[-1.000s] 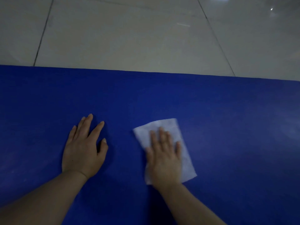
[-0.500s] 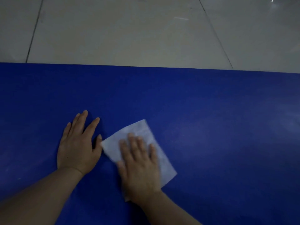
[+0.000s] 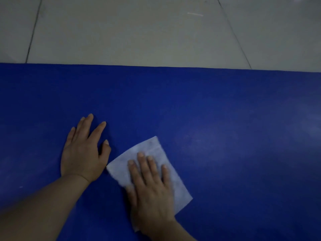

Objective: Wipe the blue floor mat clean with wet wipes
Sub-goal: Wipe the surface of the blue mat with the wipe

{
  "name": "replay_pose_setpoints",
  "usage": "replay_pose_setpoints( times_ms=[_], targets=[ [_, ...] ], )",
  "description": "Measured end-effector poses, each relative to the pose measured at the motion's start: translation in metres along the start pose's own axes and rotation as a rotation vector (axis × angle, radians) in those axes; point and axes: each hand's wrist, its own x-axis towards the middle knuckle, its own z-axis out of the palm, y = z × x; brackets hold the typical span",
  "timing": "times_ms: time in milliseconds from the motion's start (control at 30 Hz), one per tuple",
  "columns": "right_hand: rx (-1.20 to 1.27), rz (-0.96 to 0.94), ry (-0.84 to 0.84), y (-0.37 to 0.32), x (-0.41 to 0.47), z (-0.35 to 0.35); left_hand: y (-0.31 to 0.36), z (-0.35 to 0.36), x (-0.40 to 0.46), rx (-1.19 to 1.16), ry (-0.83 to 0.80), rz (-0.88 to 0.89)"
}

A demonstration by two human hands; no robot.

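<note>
You see a matt, smooth blue mat (image 3: pixel 208 110), a thin fibrous white wipe (image 3: pixel 156 148), and glossy floor tiles (image 3: pixel 130 32).

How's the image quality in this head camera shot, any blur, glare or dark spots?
Head view: dim overall, darkest at the near edge; the right hand and the wet wipe look slightly smeared; the left hand is sharper; pale sheen on the blue mat at right; faint glare streak on the tile floor.

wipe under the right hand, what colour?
White wet wipe, flat on the blue mat; head view.
</note>
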Motion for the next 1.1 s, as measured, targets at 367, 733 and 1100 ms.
replay_pose_setpoints(
  times_ms=[367,733,1100],
  targets=[
    [-0.004,0.233,0.075,0.002,0.011,0.009,0.001,-0.001,0.001,0.009,-0.009,-0.011],
    [-0.06,0.303,0.088,0.069,-0.006,0.003,0.0,0.0,0.0,0.003,0.001,0.004],
    [0.058,0.231,0.036,-0.011,0.008,0.005,0.0,-0.001,0.002,-0.009,0.008,0.012]
  ],
)
